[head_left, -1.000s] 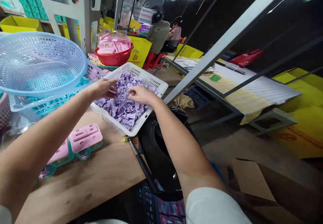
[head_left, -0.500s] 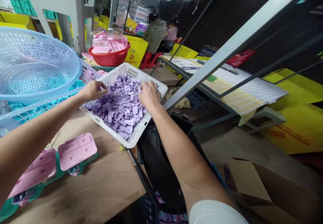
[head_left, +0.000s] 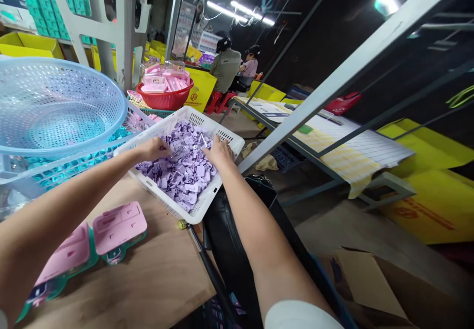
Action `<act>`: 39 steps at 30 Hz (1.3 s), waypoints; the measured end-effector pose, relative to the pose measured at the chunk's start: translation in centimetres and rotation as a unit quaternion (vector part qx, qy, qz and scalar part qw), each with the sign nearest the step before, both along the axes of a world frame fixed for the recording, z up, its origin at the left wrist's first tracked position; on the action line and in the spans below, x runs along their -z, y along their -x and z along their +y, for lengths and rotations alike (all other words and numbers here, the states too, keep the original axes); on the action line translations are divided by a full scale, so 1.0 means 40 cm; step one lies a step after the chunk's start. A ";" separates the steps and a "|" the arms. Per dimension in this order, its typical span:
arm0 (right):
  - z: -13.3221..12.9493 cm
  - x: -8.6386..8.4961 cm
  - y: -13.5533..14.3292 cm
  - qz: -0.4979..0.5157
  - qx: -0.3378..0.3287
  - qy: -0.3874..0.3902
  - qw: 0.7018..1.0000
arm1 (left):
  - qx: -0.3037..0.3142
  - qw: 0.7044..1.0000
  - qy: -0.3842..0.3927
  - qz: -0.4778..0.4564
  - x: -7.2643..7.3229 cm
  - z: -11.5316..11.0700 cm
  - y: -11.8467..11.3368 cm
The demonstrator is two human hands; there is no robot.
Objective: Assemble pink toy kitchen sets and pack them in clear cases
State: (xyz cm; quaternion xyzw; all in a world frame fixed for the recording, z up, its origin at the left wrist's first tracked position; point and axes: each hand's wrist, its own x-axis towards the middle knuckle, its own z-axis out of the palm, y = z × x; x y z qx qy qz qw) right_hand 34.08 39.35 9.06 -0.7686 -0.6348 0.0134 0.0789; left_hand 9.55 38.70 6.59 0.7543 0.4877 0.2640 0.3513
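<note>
A white plastic basket holds a heap of small flat purple plastic pieces. My left hand is over the left part of the heap with its fingers curled in. Thin shiny bits lie by its fingertips, and what it pinches is too small to make out. At the basket's right side, my right hand reaches into the pieces with bent fingers. A thin shiny pin shows close to its thumb; whether the hand grips it is unclear. Pink-lidded teal boxes rest on the wooden table.
A large blue colander stands left, above turquoise pieces. Behind is a red basket of pink boxes. A slanted metal post rises right of my right hand. A black bag hangs below it. Two people sit far back.
My left hand has moved from the basket's left rim in over the purple pieces, and its fingers have closed. My right hand stays at the right side. The view has tilted up slightly.
</note>
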 end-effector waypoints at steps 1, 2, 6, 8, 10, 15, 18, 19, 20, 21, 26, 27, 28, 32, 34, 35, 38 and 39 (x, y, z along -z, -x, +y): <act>0.002 -0.003 0.000 0.014 0.002 -0.014 1.000 | -0.002 0.998 0.019 -0.053 -0.008 -0.009 0.011; 0.003 -0.008 0.000 0.036 0.004 -0.030 0.999 | -0.002 0.994 0.041 -0.101 -0.018 -0.021 0.023; -0.008 -0.048 -0.005 0.270 0.001 -0.058 0.961 | -0.006 0.966 0.114 -0.233 -0.065 -0.086 0.067; -0.028 -0.081 -0.012 0.430 -0.005 -0.025 0.903 | -0.015 0.955 0.128 -0.266 -0.090 -0.120 0.089; -0.060 -0.117 -0.022 0.534 -0.020 0.014 0.845 | -0.028 0.948 0.134 -0.287 -0.114 -0.152 0.109; -0.189 -0.190 -0.048 0.592 -0.104 0.068 0.796 | -0.051 0.960 0.097 -0.258 -0.180 -0.257 0.158; -0.313 -0.194 -0.055 0.610 -0.134 0.100 0.775 | -0.036 0.992 0.005 -0.124 -0.217 -0.378 0.192; -0.364 -0.184 -0.056 0.608 -0.148 0.115 0.771 | -0.027 0.996 -0.039 -0.072 -0.223 -0.430 0.203; -0.419 -0.170 -0.057 0.598 -0.166 0.131 0.773 | -0.016 0.996 -0.082 -0.023 -0.222 -0.486 0.213; -0.476 -0.150 -0.058 0.577 -0.187 0.141 0.782 | -0.008 0.992 -0.122 0.017 -0.215 -0.545 0.220; -0.730 0.002 -0.046 0.395 -0.256 0.077 0.879 | 0.015 0.970 -0.200 0.135 -0.081 -0.810 0.213; -0.761 0.037 -0.038 0.369 -0.246 0.059 0.894 | 0.038 0.965 -0.210 0.150 -0.045 -0.845 0.204; -0.782 0.071 -0.027 0.352 -0.232 0.046 0.906 | 0.063 0.959 -0.216 0.172 -0.010 -0.871 0.192; -0.793 0.186 0.027 0.329 -0.208 -0.006 0.921 | 0.135 0.922 -0.191 0.307 0.085 -0.891 0.129; -0.776 0.218 0.050 0.308 -0.216 -0.029 0.926 | 0.141 0.910 -0.155 0.358 0.099 -0.870 0.090; -0.768 0.225 0.057 0.291 -0.221 -0.038 0.930 | 0.137 0.907 -0.133 0.375 0.100 -0.858 0.071; -0.752 0.201 0.059 0.234 -0.236 -0.055 0.941 | 0.102 0.913 -0.094 0.384 0.097 -0.832 0.023; -0.746 0.177 0.054 0.221 -0.244 -0.058 0.942 | 0.087 0.920 -0.092 0.371 0.098 -0.829 0.011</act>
